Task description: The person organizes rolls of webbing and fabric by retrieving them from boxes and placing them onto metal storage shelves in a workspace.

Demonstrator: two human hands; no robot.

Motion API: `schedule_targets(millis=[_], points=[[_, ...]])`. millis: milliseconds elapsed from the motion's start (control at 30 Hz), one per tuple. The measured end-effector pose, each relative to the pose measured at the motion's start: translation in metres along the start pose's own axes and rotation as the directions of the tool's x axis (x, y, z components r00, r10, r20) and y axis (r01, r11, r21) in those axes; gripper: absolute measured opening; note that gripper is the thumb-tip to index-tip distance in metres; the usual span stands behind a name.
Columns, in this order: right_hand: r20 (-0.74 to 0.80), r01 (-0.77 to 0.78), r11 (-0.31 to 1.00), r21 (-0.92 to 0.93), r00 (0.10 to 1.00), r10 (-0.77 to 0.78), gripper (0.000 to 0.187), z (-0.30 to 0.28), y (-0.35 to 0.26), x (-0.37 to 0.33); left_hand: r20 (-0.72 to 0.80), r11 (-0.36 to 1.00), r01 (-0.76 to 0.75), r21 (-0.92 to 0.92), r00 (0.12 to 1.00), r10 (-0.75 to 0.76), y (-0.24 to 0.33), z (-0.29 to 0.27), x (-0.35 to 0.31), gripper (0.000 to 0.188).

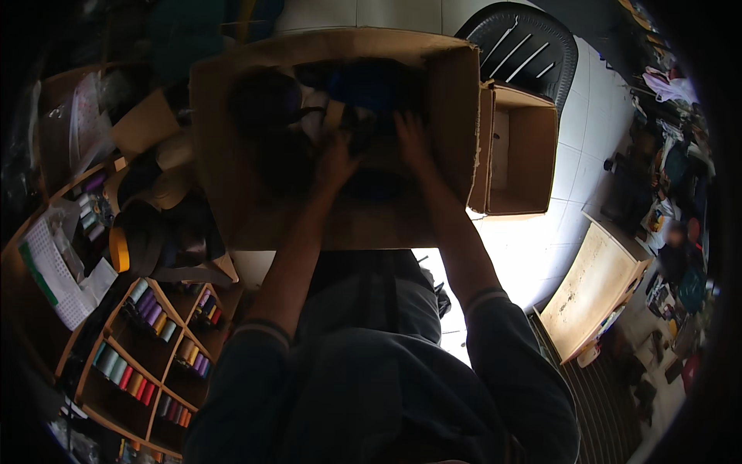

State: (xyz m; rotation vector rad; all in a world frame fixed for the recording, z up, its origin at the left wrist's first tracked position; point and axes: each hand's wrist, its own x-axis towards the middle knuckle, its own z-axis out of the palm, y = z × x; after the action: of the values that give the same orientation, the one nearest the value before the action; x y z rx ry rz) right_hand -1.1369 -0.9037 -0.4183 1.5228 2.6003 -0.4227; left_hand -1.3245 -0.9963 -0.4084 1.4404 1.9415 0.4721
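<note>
Both my forearms reach down into a large open cardboard box (pixel 332 42), whose inside lies in deep shadow. My left hand (pixel 337 161) is low among dark items there, beside a small pale strip (pixel 333 116); its fingers blend into the dark, so their grip is hidden. To the right, my right hand (pixel 414 143) has its fingers stretched out and parted, close to a blue item (pixel 371 85) at the box's far side. A dark rounded bundle (pixel 267 97) fills the far left of the box. What these contents are is too dark to tell.
A smaller open cardboard box (pixel 524 155) adjoins the right side, below a black slatted chair (pixel 525 50). Wooden shelves (pixel 147 363) with several coloured thread spools stand at lower left. Dark straps and a yellow roll (pixel 119 249) lie above them. At right is a pale wooden board (pixel 591 290).
</note>
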Motion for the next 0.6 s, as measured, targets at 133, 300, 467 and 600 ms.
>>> schedule_targets(millis=[133,300,467,600], points=[[0.280,-0.054,0.993,-0.107,0.957,0.083,0.058,-0.001,-0.004,0.007,0.075,0.943,0.326,-0.069,0.944,-0.321,0.013,0.015,-0.001,0.089],[0.332,-0.097,0.991,-0.088,0.936,0.122,0.050,0.001,-0.012,-0.009,-0.021,0.929,0.370,0.014,0.929,-0.370,0.004,0.031,0.004,0.090],[0.493,-0.107,0.988,-0.108,0.857,0.147,0.051,-0.003,-0.011,-0.011,0.140,0.975,0.219,-0.022,0.967,-0.214,-0.005,0.000,0.007,0.080],[0.424,-0.119,0.989,-0.085,0.894,0.144,0.053,-0.001,-0.011,-0.014,0.149,0.998,0.058,-0.030,0.987,-0.053,-0.018,-0.020,0.001,0.074]])
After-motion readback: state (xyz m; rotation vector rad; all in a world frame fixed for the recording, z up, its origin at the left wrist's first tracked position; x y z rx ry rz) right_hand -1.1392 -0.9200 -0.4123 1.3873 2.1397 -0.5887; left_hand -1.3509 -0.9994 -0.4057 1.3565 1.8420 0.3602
